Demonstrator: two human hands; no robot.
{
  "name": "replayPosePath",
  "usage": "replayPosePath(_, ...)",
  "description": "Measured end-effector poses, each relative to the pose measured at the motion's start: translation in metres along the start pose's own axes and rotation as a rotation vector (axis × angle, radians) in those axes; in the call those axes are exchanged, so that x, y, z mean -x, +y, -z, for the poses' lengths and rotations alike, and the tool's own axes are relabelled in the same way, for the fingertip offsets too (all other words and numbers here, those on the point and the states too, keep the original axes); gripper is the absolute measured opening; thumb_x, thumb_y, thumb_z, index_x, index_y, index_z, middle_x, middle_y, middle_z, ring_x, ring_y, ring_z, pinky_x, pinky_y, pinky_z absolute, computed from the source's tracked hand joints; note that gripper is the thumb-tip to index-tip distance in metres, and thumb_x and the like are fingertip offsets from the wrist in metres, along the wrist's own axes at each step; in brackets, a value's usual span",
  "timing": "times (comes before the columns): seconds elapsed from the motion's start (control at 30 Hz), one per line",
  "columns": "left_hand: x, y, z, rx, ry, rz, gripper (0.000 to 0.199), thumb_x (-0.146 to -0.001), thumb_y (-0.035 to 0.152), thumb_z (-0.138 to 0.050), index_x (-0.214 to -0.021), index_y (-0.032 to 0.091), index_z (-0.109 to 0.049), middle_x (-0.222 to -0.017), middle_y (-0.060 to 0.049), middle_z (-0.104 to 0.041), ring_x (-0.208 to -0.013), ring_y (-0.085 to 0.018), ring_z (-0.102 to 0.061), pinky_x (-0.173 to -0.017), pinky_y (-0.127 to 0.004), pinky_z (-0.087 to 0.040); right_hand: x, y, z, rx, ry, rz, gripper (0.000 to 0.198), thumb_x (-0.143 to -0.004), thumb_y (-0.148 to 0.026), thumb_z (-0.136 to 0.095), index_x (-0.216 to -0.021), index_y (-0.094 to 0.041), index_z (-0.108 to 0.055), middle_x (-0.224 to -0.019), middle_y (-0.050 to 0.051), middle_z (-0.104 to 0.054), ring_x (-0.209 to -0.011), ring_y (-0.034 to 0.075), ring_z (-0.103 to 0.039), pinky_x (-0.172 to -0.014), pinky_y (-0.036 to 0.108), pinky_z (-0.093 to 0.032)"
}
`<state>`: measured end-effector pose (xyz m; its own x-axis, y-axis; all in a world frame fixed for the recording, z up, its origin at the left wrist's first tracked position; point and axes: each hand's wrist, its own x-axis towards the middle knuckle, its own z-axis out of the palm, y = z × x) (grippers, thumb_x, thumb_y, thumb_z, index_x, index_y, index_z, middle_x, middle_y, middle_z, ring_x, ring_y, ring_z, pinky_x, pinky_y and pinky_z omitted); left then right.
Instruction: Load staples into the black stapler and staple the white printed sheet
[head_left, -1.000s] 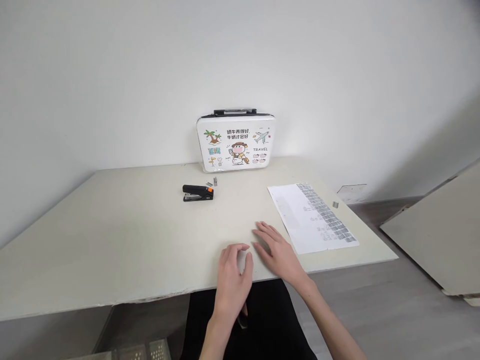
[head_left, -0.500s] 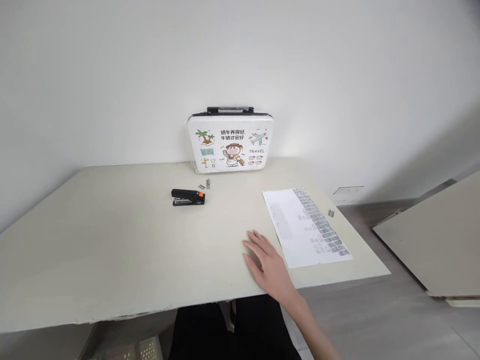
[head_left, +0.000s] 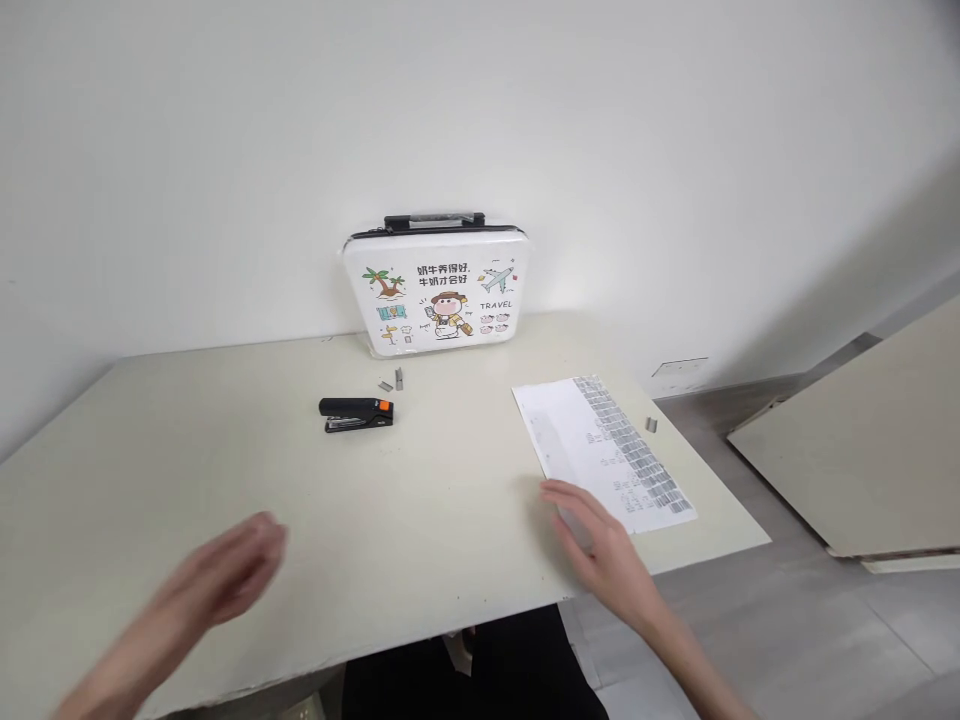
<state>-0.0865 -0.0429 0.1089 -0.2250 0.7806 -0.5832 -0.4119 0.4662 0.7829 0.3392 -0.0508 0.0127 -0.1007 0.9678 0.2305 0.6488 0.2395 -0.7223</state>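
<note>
My left hand (head_left: 238, 568), smeared by motion, is over the front left part of the table, and its fingers are too blurred to read. My right hand (head_left: 592, 535) is open, thumb apart from the fingers, at the lower left edge of a printed paper sheet (head_left: 559, 425). I cannot tell whether it touches the sheet. A black stapler (head_left: 356, 412) with an orange patch lies left of the middle. Just behind it are two small grey staple strips (head_left: 399, 379). Another grey staple strip (head_left: 651, 425) rests right of the sheet.
A white cartoon-printed case (head_left: 442, 295) with a black handle stands at the table's back, leaning against the wall (head_left: 420, 100). The pale table (head_left: 435, 530) ends in front of my dark-clothed legs (head_left: 517, 670). A pale panel (head_left: 862, 460) is on the floor at right.
My left hand has come into view from the lower left. My right hand has moved right, from bare table to the sheet's edge. The view has shifted slightly.
</note>
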Motion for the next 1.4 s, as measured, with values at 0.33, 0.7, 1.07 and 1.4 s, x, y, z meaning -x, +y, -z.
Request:
replayPosePath(0.33, -0.096, -0.054, -0.095, -0.999, -0.509, -0.674, 0.037, -0.098, 0.052, -0.055, -0.078, 0.021, -0.059, -0.067, 0.004, -0.049, -0.058, -0.012, -0.037, -0.056, -0.026, -0.031, 0.007, 0.060, 0.009, 0.467, 0.045, -0.034, 0.058, -0.110, -0.047, -0.039, -0.165, -0.027, -0.034, -0.171, 0.008, -0.031, -0.159, 0.032, -0.026, -0.127, 0.062, -0.031)
replayPosePath(0.7, -0.102, -0.055, -0.086, -1.140, -0.434, -1.170, 0.028, -0.106, 0.044, -0.052, -0.121, 0.025, -0.064, -0.140, -0.008, -0.065, -0.137, -0.028, -0.054, -0.116, -0.048, -0.041, 0.033, -0.085, -0.071, 0.199, -0.195, 0.049, 0.066, -0.109, -0.042, -0.045, -0.168, -0.039, -0.018, -0.174, 0.000, -0.022, -0.159, 0.033, -0.025, -0.122, 0.060, -0.041)
replayPosePath(1.07, -0.092, -0.051, -0.021, -1.605, -0.582, -1.236, 0.061, -0.105, 0.058, -0.050, -0.161, 0.038, -0.037, -0.172, 0.002, -0.030, -0.160, -0.028, -0.025, -0.130, -0.054, -0.022, -0.081, -0.087, -0.059, 0.081, -0.202, 0.155, 0.041, -0.107, -0.037, -0.046, -0.147, -0.028, -0.054, -0.154, 0.008, -0.056, -0.142, 0.028, -0.054, -0.115, 0.052, -0.051)
replayPosePath(1.4, -0.100, -0.026, 0.073, -1.588, -0.252, -1.199, 0.057, -0.100, 0.057, -0.060, -0.151, 0.034, -0.054, -0.165, 0.000, -0.043, -0.157, -0.031, -0.032, -0.129, -0.058, -0.026, -0.227, -0.104, -0.169, 0.107, -0.203, 0.328, 0.047, -0.097, -0.028, -0.066, -0.142, -0.019, -0.057, -0.139, 0.013, -0.064, -0.127, 0.030, -0.060, -0.112, 0.048, -0.047)
